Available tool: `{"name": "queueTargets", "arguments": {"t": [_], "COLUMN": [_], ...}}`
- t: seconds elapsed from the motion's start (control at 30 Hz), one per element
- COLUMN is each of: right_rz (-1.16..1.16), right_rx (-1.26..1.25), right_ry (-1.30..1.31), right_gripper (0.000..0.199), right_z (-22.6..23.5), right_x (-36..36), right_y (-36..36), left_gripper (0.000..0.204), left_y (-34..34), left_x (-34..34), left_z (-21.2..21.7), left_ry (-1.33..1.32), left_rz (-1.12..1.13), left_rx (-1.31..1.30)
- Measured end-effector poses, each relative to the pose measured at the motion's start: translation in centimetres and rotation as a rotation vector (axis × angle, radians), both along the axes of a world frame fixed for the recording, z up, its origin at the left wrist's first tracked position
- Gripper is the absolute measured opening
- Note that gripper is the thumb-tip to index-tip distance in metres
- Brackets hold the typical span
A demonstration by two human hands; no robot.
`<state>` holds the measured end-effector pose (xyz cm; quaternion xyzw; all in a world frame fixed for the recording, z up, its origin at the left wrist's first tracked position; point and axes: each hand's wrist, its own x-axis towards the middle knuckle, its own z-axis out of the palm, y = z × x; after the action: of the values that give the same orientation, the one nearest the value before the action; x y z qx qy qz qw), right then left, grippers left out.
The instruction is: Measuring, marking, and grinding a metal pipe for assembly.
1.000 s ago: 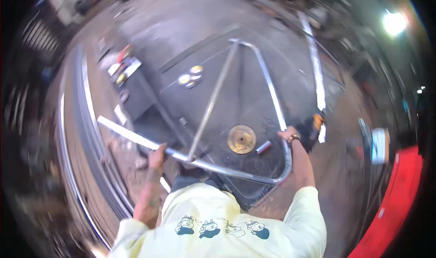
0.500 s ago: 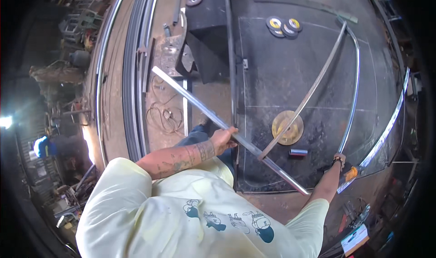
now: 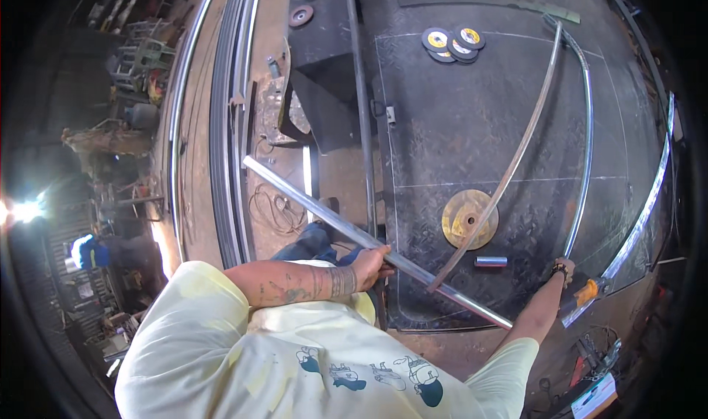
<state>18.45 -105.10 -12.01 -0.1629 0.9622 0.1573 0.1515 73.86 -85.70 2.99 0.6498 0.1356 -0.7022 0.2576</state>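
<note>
Silvery and bent, the tube frame [image 3: 413, 270] stretches over the dark tabletop [image 3: 428, 146], one end jutting past its left edge; left hand [image 3: 367, 269] wraps its fingers round the near tube, right hand [image 3: 563, 268] clasps the right side.

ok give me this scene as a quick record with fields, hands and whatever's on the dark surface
left hand: gripping the long straight side of the metal tube frame
right hand: gripping the frame's curved right side
surface: dark worktop
brass-coloured disc: on the worktop, crossed in view by the frame's bar
short silver tube: beside that disc
smaller discs: overlapping, far side
</note>
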Motion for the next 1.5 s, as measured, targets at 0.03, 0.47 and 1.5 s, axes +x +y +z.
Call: {"name": "queueTargets", "arguments": {"t": [0.03, 0.47, 1.5], "right_rz": [0.017, 0.327, -0.687], "right_rx": [-0.002, -0.737, -0.982], "right_ry": [-0.014, -0.093, 0.318], "right_gripper": [0.041, 0.045, 0.033], "right_z": [0.8, 8.8, 11.3], "right_x": [-0.4, 7.7, 41.5], "right_y": [0.0, 9.7, 50.6], "left_gripper": [0.026, 0.027, 0.033], "left_y": [0.1, 0.4, -17.9], "left_x": [-0.5, -1.6, 53.5], "left_z": [0.0, -2.5, 7.4], "left_ry": [0.009, -0.024, -0.256], "left_rz": [0.023, -0.027, -0.294], "left_rx": [0.005, 0.056, -0.808]}}
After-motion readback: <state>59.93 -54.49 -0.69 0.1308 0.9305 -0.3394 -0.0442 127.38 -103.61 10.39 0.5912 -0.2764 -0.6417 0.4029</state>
